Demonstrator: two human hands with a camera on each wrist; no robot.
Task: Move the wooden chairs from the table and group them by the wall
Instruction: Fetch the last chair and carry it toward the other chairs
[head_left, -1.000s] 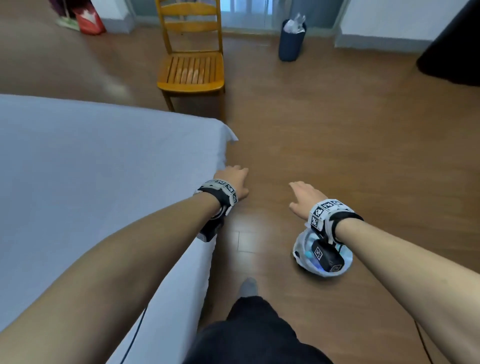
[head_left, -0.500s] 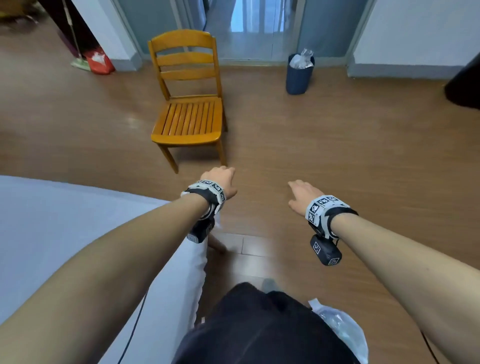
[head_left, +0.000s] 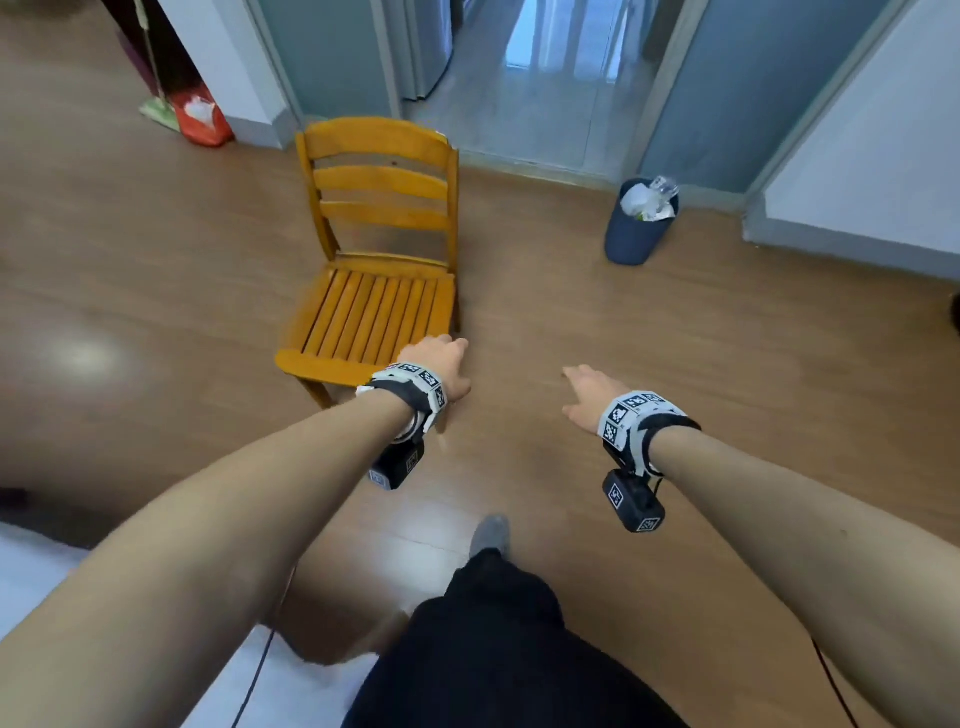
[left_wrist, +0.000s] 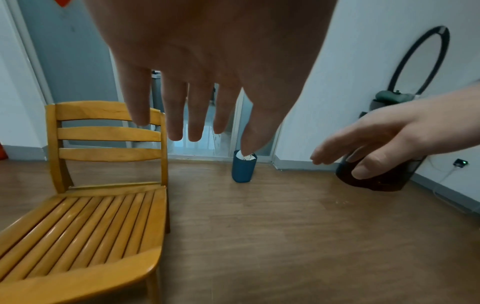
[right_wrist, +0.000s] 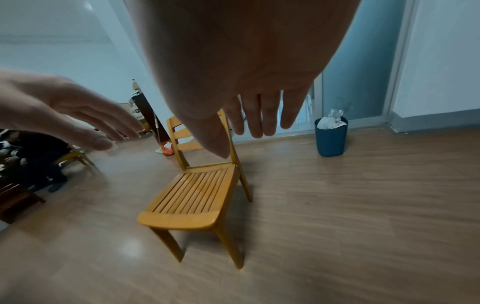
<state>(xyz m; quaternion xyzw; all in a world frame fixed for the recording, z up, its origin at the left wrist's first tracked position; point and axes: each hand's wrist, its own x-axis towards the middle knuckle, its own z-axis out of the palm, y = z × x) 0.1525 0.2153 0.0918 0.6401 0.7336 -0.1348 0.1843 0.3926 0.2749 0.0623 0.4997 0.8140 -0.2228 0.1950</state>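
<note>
A wooden chair (head_left: 371, 291) with a slatted seat and ladder back stands on the floor ahead, its seat facing me; it also shows as the chair (left_wrist: 85, 216) at lower left of the left wrist view and the chair (right_wrist: 197, 197) in the middle of the right wrist view. My left hand (head_left: 441, 364) hovers above the seat's front right corner, fingers straight, holding nothing. My right hand (head_left: 589, 392) is stretched out over bare floor to the right of the chair, fingers relaxed and empty. Neither hand touches the chair.
A blue waste bin (head_left: 641, 223) full of white rubbish stands right of the chair near a glass doorway (head_left: 524, 78). The white-covered table (head_left: 36, 571) edge is at lower left. A red bag (head_left: 200, 117) and broom lean at back left. A dark appliance (left_wrist: 381, 176) sits by the right wall.
I have walked forward past the table, so the chair is much nearer and the table has slid down to the lower left. Both hands stay stretched out and empty.
</note>
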